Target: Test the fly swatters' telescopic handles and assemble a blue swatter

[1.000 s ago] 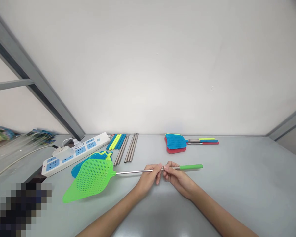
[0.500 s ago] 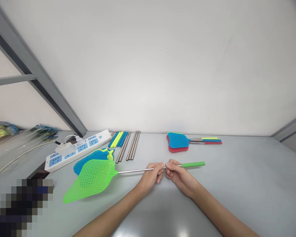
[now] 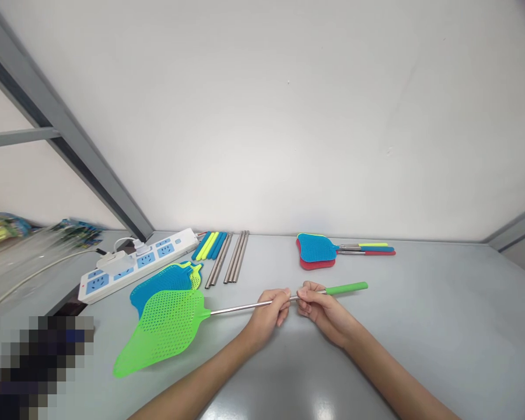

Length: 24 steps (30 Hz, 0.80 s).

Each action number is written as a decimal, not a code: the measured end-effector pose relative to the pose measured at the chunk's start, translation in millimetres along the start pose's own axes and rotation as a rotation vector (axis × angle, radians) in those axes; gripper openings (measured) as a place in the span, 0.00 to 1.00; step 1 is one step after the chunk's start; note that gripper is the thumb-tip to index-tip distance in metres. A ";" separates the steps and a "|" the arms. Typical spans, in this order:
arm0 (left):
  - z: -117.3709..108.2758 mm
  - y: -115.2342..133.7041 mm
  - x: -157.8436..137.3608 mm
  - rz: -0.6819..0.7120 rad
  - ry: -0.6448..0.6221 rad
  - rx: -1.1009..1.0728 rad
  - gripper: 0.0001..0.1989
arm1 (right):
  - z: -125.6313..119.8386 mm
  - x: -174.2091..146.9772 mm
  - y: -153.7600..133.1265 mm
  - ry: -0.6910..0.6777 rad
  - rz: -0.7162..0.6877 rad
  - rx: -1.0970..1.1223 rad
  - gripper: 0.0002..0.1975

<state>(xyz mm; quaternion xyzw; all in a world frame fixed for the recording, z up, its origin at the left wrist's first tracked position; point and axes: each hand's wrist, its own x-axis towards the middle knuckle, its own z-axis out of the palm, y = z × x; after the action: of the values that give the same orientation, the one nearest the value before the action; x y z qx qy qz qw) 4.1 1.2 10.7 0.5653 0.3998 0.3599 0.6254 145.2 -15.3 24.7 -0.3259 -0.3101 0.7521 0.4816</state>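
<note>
Toward the right, the surface (image 3: 441,332) runs wide up to a grey frame (image 3: 514,230), while a power strip (image 3: 146,261) crowds the left side. Counted along the back: five coloured grips (image 3: 207,246), five metal tubes (image 3: 236,257), three stacked swatters (image 3: 318,248) with handles pointing right; up front, one green swatter (image 3: 170,324), head pointing left. Left hand (image 3: 269,312) mostly closed, fingers curled round its metal shaft; right hand (image 3: 321,309) pinching the same shaft near the green handle (image 3: 346,288), hands just apart.
</note>
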 end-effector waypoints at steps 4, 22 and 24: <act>-1.2 -0.2 0.7 0.014 0.007 -0.026 0.21 | -6.8 -0.1 -4.9 0.029 0.000 0.002 0.11; -3.1 0.1 3.6 0.030 0.091 -0.115 0.22 | -37.2 4.2 -23.4 0.109 -0.078 0.038 0.10; -3.0 -0.1 4.2 0.035 0.098 -0.137 0.21 | -36.5 5.4 -21.0 0.110 -0.068 0.070 0.09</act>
<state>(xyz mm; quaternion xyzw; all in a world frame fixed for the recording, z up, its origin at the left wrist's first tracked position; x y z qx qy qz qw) 3.1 6.2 10.1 0.5098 0.3946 0.4245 0.6358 183.3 2.5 18.4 -0.3392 -0.2676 0.7266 0.5343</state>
